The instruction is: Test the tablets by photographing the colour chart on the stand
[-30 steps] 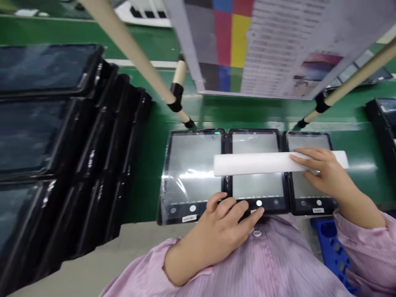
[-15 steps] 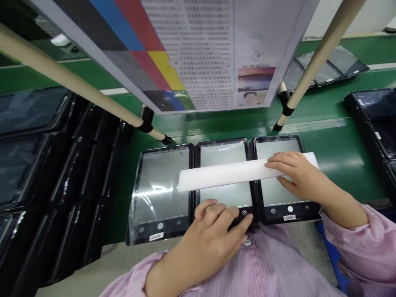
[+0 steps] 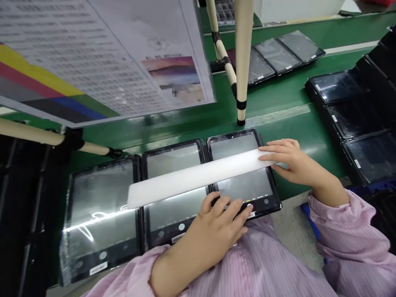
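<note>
Three tablets lie side by side on the green table: the left tablet [image 3: 102, 206], the middle tablet [image 3: 173, 159] and the right tablet [image 3: 235, 144]. Their screens are grey with camera-style icons along the near edge. A long white foam strip [image 3: 192, 177] crosses above all three. My right hand [image 3: 289, 160] holds the strip's right end between fingers and thumb. Over the lower part of the right tablet is my left hand [image 3: 216, 227], fingers spread, a fingertip at its round white button; nothing is held in it.
A printed chart [image 3: 123, 62] hangs at the upper left on a frame of beige tubes [image 3: 243, 53]. More tablets [image 3: 278, 55] lie at the back. Stacked black trays with tablets [image 3: 349, 115] stand at right, and dark stacks [image 3: 15, 206] at far left.
The view has shifted right, so tablets and chart appear further left. My left hand has moved from the middle tablet's lower edge to the right tablet's. The strip remains in my right hand.
</note>
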`<state>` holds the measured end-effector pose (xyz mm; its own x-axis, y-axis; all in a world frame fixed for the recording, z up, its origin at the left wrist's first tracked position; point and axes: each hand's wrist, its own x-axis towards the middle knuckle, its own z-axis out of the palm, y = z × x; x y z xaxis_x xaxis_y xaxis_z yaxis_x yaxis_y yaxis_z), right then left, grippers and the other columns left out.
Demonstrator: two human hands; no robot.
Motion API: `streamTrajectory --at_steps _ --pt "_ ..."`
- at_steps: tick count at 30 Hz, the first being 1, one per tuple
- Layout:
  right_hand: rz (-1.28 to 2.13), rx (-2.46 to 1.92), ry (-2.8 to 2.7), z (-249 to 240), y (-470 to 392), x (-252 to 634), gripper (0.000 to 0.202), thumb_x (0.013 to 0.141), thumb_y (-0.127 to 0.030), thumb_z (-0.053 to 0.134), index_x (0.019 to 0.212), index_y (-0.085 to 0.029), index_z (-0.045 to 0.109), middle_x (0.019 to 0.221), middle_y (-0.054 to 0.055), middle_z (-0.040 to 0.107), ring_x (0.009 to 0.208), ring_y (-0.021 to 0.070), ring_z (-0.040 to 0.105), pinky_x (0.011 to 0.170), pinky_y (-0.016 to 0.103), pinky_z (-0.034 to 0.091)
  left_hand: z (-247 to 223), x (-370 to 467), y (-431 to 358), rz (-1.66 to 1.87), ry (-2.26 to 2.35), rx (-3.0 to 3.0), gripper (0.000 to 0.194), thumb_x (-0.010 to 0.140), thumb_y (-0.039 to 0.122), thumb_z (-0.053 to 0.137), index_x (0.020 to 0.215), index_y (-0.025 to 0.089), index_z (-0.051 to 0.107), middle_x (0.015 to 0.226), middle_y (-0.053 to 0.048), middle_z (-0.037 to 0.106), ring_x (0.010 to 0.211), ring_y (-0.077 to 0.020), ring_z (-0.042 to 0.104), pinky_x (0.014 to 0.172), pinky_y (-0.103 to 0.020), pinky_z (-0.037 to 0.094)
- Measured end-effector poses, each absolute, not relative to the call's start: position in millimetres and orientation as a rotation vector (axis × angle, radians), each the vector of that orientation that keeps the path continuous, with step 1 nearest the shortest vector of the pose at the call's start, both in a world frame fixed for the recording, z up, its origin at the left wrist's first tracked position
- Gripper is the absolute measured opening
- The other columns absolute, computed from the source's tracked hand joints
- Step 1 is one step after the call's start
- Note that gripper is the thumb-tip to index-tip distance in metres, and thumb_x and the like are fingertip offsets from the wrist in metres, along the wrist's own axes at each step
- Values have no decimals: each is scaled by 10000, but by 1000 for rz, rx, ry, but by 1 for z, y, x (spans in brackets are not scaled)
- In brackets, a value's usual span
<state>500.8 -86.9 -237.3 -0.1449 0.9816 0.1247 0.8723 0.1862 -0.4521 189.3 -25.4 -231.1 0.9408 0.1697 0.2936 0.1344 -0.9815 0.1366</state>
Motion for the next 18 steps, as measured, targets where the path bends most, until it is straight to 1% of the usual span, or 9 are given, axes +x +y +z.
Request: streamTrajectory --at_steps 3,6,8,11,15,18 --pt "440 -1731 -2015 -239 -88 502 284 967 -118 512 1174 -261 643 1478 47 673 1418 297 572 1146 570 381 -222 184 -24 471 256 2969 258 1038 275 626 1271 246 735 1038 -58 695 991 -260 533 1017 -436 378" --pt "433 -1701 -1986 -243 -90 505 231 956 -135 543 1124 -263 638 1492 64 660 1430 304 565 1150 572 384 -214 169 -19 520 283 2967 289 1071 212 518 1264 217 733 1005 -80 646 976 -270 519 1001 -451 383" --pt "416 -1701 -1975 -245 -92 507 237 950 -142 554 1123 -270 653 1526 75 629 1425 308 568 1143 573 393 -214 156 -17 525 298 2982 303 1058 175 514 1264 201 736 1007 -93 615 969 -275 512 974 -457 396" --pt "394 -1723 -1972 -249 -90 506 250 937 -154 564 1131 -274 667 1542 89 609 1416 320 575 1125 581 419 -220 139 -18 504 335 3005 326 1038 161 542 1296 210 735 1035 -105 591 967 -277 518 916 -448 424" --pt "288 -1717 -1953 -252 -88 501 244 917 -141 565 1106 -258 665 1434 103 682 1337 313 628 1075 560 498 -215 128 -14 638 405 2957 311 1029 153 552 1250 203 765 1047 -110 592 957 -262 557 875 -437 478" --pt "161 -1600 -1883 -257 -102 502 228 897 -133 605 1066 -262 686 1349 98 724 1260 291 669 1050 531 549 -185 123 -7 733 458 2777 343 994 121 585 1263 229 768 1103 -104 621 989 -241 618 866 -398 547"
